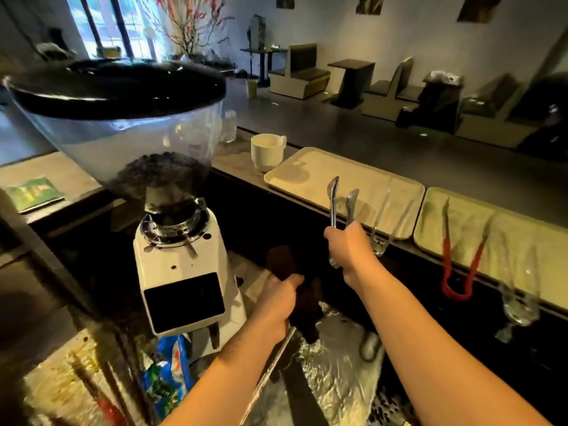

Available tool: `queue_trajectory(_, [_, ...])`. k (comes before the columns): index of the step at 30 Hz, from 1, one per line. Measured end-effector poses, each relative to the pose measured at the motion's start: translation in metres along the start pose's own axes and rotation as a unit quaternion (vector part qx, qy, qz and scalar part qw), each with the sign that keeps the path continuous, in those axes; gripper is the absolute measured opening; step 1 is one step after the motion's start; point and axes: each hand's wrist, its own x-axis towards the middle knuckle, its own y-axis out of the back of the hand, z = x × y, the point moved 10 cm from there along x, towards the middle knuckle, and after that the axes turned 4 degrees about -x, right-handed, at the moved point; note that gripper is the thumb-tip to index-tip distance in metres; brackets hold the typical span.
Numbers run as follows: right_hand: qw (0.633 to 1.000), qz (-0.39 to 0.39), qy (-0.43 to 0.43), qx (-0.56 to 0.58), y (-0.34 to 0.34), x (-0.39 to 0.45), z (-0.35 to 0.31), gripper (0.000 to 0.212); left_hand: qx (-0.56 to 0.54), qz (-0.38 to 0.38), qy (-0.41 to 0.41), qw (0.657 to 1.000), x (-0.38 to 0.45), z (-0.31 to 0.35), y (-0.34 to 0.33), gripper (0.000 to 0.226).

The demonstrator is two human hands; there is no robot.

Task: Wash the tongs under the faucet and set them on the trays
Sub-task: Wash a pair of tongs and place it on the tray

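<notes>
The right hand is raised in front of the near tray, forearm reaching up from the lower right, fingers wrapped round the lower part of the metal tongs. The tongs stand upright with their two tips apart, pointing up over the tray's front edge (the hinge end pokes out below the fist). The left hand sits lower, above the sink, thumb and fingers curled round a dark brown cloth. Clear tongs lie on the same tray; red tongs lie on the far tray to the right.
</notes>
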Motion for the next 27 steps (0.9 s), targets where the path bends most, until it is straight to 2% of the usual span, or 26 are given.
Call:
queue_trajectory(2, [0.998, 0.063, -0.001, -0.006, 0.007, 0.017, -0.001, 0.047, 0.003, -0.021, 0.014, 1.000, 0.013, 0.001, -0.005, 0.021])
queue_trajectory(4, [0.993, 0.100, -0.028, 0.048, 0.011, 0.029, 0.001, 0.027, -0.001, -0.032, 0.020, 0.999, 0.024, 0.002, -0.009, 0.023])
queue_trajectory(6, [0.984, 0.112, -0.096, 0.100, 0.009, 0.038, 0.006, 0.019, 0.000, -0.042, 0.019, 0.999, 0.032, 0.006, -0.013, 0.021])
queue_trajectory(8, [0.983, 0.117, -0.131, 0.059, 0.008, 0.046, 0.006, 0.056, -0.005, -0.060, 0.017, 0.998, 0.038, 0.010, -0.018, 0.017])
queue_trajectory(9, [0.983, 0.127, -0.131, 0.034, 0.009, 0.050, 0.006, 0.069, -0.008, -0.064, 0.019, 0.998, 0.040, 0.011, -0.019, 0.016])
queue_trajectory(10, [0.983, 0.135, -0.125, -0.003, 0.012, 0.052, 0.004, 0.073, -0.011, -0.065, 0.022, 0.998, 0.042, 0.011, -0.019, 0.015])
queue_trajectory(12, [0.981, 0.147, -0.126, -0.022, 0.014, 0.056, 0.006, 0.069, -0.012, -0.069, 0.029, 0.997, 0.045, 0.011, -0.018, 0.009])
queue_trajectory(14, [0.986, 0.128, -0.110, 0.001, 0.010, 0.063, 0.004, 0.064, -0.015, -0.074, 0.036, 0.997, 0.045, 0.011, -0.018, 0.007])
queue_trajectory(17, [0.991, 0.084, -0.092, 0.049, 0.001, 0.064, -0.003, 0.070, -0.016, -0.080, 0.041, 0.996, 0.043, 0.012, -0.017, 0.018])
queue_trajectory(21, [0.994, 0.059, -0.096, 0.003, 0.003, 0.047, -0.007, 0.071, -0.022, -0.088, 0.040, 0.995, 0.036, 0.011, -0.015, 0.025])
queue_trajectory(24, [0.986, 0.088, -0.036, -0.137, 0.017, 0.024, -0.017, 0.067, -0.021, -0.069, 0.030, 0.997, 0.032, 0.009, -0.009, 0.027])
queue_trajectory(27, [0.969, 0.123, 0.101, -0.189, 0.020, -0.013, -0.029, 0.033, -0.030, -0.055, 0.036, 0.997, 0.023, 0.001, -0.002, 0.024])
